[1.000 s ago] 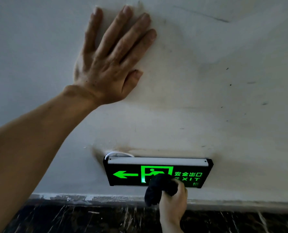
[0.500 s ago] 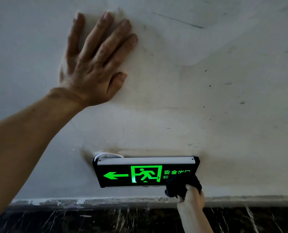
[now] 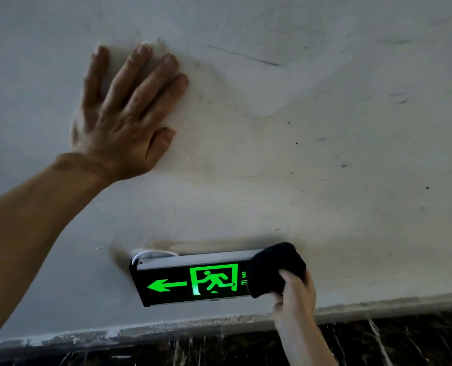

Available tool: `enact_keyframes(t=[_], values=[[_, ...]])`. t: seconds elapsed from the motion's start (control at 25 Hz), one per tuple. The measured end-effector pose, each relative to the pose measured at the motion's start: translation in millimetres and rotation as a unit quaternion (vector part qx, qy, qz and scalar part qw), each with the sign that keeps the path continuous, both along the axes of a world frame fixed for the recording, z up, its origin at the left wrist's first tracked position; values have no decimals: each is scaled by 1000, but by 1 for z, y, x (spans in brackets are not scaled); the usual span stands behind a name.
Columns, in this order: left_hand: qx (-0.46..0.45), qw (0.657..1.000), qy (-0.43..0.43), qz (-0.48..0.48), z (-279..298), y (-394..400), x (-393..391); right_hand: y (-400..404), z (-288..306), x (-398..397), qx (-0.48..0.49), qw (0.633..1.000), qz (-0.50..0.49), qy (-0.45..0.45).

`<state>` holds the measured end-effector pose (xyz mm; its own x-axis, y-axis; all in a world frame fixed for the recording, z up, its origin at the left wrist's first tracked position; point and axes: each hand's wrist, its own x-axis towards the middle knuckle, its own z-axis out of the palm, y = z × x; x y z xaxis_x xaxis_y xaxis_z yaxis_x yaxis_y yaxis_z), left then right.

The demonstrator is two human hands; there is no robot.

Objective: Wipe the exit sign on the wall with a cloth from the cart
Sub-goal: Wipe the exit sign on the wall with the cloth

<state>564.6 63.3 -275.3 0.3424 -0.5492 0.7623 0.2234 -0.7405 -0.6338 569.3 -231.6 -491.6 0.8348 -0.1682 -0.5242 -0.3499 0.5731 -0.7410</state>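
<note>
Right end of black, green-lit exit sign [image 3: 193, 280] hidden behind bunched black cloth [image 3: 275, 269]; letters mostly covered.

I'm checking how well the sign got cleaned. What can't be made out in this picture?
Head view only:
- Exit sign: right end and its lettering hidden by the cloth.
- Right hand: fingers behind the cloth.
- Dust on the sign: too fine to tell.
- Cart: out of frame.

Between our hands the wall [image 3: 285, 159] lies bare and open to pass. The left hand [image 3: 124, 122] is pressed flat above. Left of our right hand [image 3: 296, 294] the exit sign [image 3: 193, 281] juts out; the dark skirting [image 3: 166, 347] runs below.
</note>
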Motion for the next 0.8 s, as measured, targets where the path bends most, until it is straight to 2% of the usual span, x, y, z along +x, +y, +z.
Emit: enact_keyframes(t=[0.2,0.36,0.52,0.6,0.64,0.68,0.72,0.8], values=[[-47,998,41,-21,3,-8,-9,-14,46,-18,49,990,82,-107],[-101,989,111,-12,9,-25,-26,-19,95,-34,60,981,115,-145],[-220,958,173,-60,28,-65,-64,-24,163,-52,61,976,150,-146],[-323,918,209,-94,31,-96,-83,-22,203,-59,56,974,164,-149],[-411,870,245,-119,37,-113,-92,-21,227,-62,54,972,170,-152],[-519,791,286,-151,48,-130,-101,-20,252,-65,53,969,182,-156],[-625,689,317,-187,62,-145,-109,-19,279,-70,58,965,199,-163],[-772,472,352,-240,96,-161,-122,-18,334,-76,78,956,227,-168]])
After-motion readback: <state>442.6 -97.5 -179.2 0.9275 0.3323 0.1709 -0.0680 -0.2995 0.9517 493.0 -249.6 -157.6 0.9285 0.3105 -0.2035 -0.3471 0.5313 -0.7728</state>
